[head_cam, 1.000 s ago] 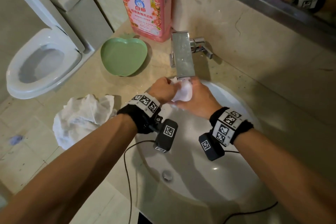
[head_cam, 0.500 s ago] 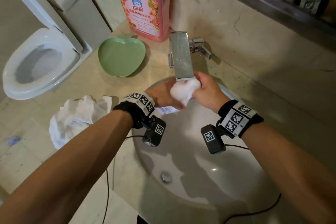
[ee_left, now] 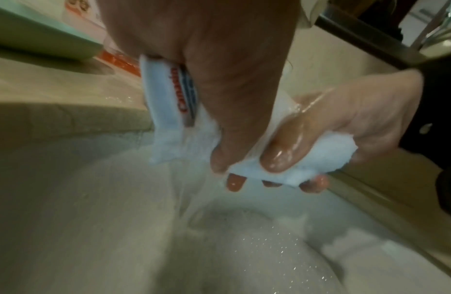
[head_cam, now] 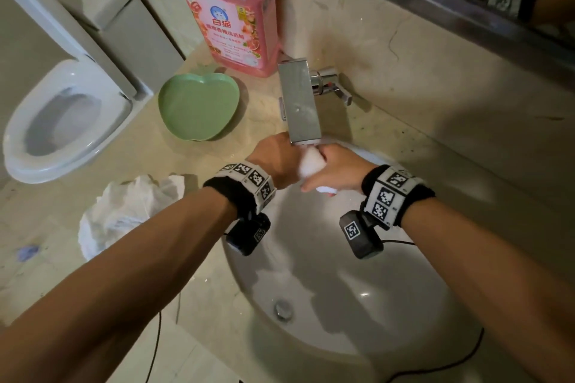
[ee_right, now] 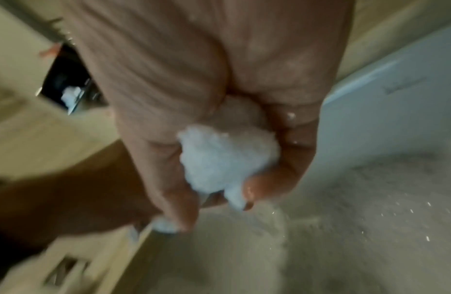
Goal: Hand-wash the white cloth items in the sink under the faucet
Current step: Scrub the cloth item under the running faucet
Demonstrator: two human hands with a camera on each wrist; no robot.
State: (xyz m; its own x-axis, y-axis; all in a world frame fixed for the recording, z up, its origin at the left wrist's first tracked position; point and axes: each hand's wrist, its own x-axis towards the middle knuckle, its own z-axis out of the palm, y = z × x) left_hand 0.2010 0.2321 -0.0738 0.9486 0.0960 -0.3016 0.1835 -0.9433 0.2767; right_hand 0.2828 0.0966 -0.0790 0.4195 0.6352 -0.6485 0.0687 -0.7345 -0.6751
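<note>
A beige stone counter (head_cam: pixel 193 283) carries a round white sink (head_cam: pixel 326 305), its basin bare from the drain (head_cam: pixel 283 309) out to the near rim. A toilet (head_cam: pixel 65 121) stands past the counter's edge at 9 o'clock. On the counter at 12 o'clock stands a pink detergent bottle (head_cam: pixel 231 9), a green apple-shaped dish (head_cam: pixel 199 109) just beside it, and a crumpled white cloth (head_cam: pixel 124 211) lies at 8 o'clock of the sink. Beneath the square faucet (head_cam: pixel 300 102) spout the left hand (head_cam: pixel 277 162) and right hand (head_cam: pixel 337 169) meet, fingers of both curled tight on a soaked white towel (ee_left: pixel 289 165) (a printed band hangs from it). Water falls from it into the sink.
</note>
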